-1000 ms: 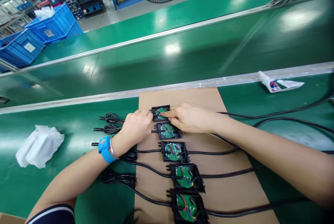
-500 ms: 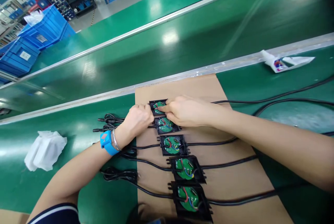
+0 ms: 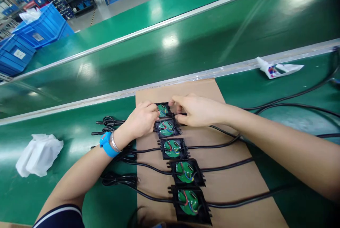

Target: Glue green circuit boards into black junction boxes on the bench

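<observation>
Several black plastic housings, each with a round green circuit board and coloured wires inside, lie in a column on a cardboard sheet (image 3: 154,95). At the far end, the fingers of my left hand (image 3: 143,118) are curled closed on the left edge of the farthest housing (image 3: 163,110); its left cable end is hidden. Beside that housing's right edge is my right hand (image 3: 198,110), thumb and fingers bent but apart. Just nearer to me lies the second housing (image 3: 167,128). A blue band (image 3: 107,144) circles my left wrist.
Black cables (image 3: 225,167) run right from the housings, and coiled cables (image 3: 119,178) lie to the left. Crumpled white wrapping (image 3: 39,155) is on the green table at left, a torn white packet (image 3: 281,69) at right. Blue bins (image 3: 44,26) stand beyond the belt.
My right index finger has lifted off the farthest board, and the hand has drawn to the housing's right edge. My left hand stays at the left edge. The view has shifted slightly.
</observation>
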